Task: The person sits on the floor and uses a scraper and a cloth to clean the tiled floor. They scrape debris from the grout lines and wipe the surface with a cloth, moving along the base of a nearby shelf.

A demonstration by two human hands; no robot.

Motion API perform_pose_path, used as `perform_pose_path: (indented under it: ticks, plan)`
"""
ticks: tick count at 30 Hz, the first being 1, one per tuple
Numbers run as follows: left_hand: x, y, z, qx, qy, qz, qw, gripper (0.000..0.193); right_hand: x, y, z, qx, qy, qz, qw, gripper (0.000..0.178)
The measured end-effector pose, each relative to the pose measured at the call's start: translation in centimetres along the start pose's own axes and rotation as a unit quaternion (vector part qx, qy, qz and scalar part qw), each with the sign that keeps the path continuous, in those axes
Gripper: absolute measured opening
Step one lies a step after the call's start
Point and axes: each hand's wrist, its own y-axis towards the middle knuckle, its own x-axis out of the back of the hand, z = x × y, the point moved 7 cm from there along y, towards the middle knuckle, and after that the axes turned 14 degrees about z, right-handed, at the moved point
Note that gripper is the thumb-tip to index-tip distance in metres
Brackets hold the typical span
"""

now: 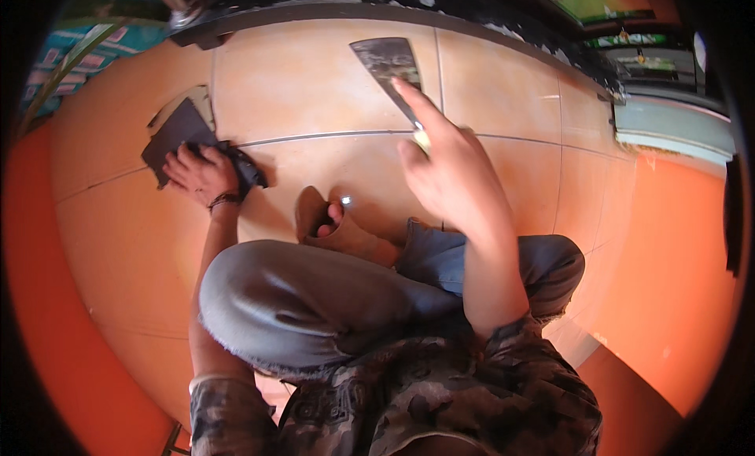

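Note:
My right hand (pixel 447 161) grips a putty knife (pixel 391 60) above the tiled floor. The index finger is stretched along its wide, worn metal blade, which points forward; a bit of pale handle shows between the fingers. At the left, my left hand (pixel 206 175) lies with spread fingers on a dark grey sheet (pixel 182 126) that looks like sandpaper. Under that sheet, a beige piece (pixel 200 101) sticks out at the far side. A crumpled black piece (pixel 250 170), perhaps cloth, lies beside the wrist; how far it runs under the palm is hidden.
A black, paint-chipped beam (pixel 354 8) runs along the far edge of the tiled floor (pixel 314 79). Orange walls (pixel 684 259) stand on both sides. Teal printed packaging (pixel 86 59) is at the far left. My sandalled foot (pixel 338 228) and bent knees are close in front.

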Motion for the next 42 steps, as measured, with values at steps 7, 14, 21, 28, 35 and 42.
perform_pose_path:
  ticks: [7,14,21,28,35,42]
  plan:
    - [-0.1,-0.5,-1.3,-0.014,-0.018,0.039,0.999,0.051,-8.1,4.9,-13.1,-0.102,-0.079,0.086,0.988,0.077]
    - [-1.6,0.3,0.1,-0.055,-0.023,0.041,0.997,0.052,0.0,13.4,-7.3,-0.165,-0.08,0.224,0.957,0.056]
    - [2.2,-1.9,1.0,-0.192,-0.057,-0.005,0.98,0.046,0.3,0.1,-8.2,-0.087,-0.026,0.069,0.993,0.073]
    - [3.5,-8.5,2.7,-0.417,0.104,-0.145,0.891,0.041,-2.5,-4.5,-13.9,-0.125,0.072,0.022,0.989,0.074]
    - [3.4,-17.6,7.6,-0.434,0.037,0.074,0.897,0.038,-3.6,7.8,-18.0,-0.169,-0.024,0.143,0.975,0.081]
    - [6.2,-19.1,8.5,-0.439,0.068,0.092,0.891,0.038,-1.1,7.4,-16.0,-0.187,-0.008,0.179,0.966,0.08]
